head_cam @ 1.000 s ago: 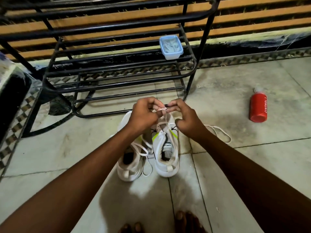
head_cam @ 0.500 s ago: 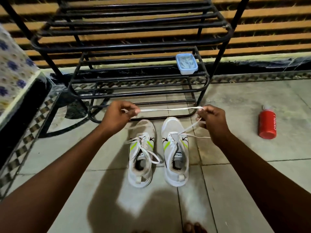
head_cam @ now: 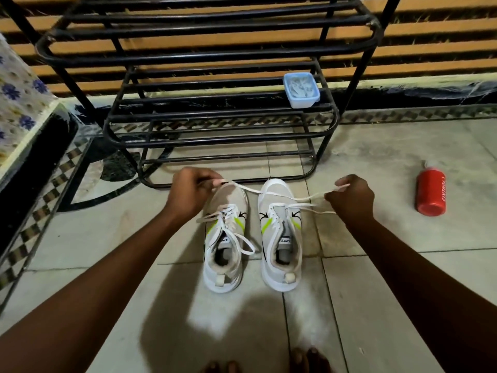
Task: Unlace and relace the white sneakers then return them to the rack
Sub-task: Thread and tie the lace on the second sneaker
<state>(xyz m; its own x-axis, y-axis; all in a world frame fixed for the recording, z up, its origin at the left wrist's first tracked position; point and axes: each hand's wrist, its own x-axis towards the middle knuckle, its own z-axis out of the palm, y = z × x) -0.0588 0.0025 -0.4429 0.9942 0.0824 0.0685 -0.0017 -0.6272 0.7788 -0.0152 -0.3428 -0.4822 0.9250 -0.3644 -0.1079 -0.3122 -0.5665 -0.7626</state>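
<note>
View from a head camera, looking down at a tiled floor where 2 white sneakers sit side by side, toes pointing away from the viewer toward a black metal rack.

The left sneaker is laced, with loose loops of lace spilling over its sides. The right sneaker has lime-green and black marks on its upper, as the left one does; its lace runs out of the eyelets near the toe and is stretched across both shoes.

The left hand hovers over the toe of the left sneaker — its grip is closed, thumb and fingers pinching one end of the lace. The right hand is just to the right of the right sneaker; its grip is also closed, fingers curled around the other part of the lace, with the tip poking out above the knuckles. A further strand passes below that hand toward the right sneaker. Between the 2 hands the lace hangs slightly slack rather than fully taut.

The rack stands just beyond the sneakers, against a wall of orange and dark stripes. A small pale-blue lidded box rests at the right end of one of its lower shelves. A red bottle lies on the floor well to the right of the shoes. At far left is a floral-patterned cloth. Bare toes show at the bottom edge.
</note>
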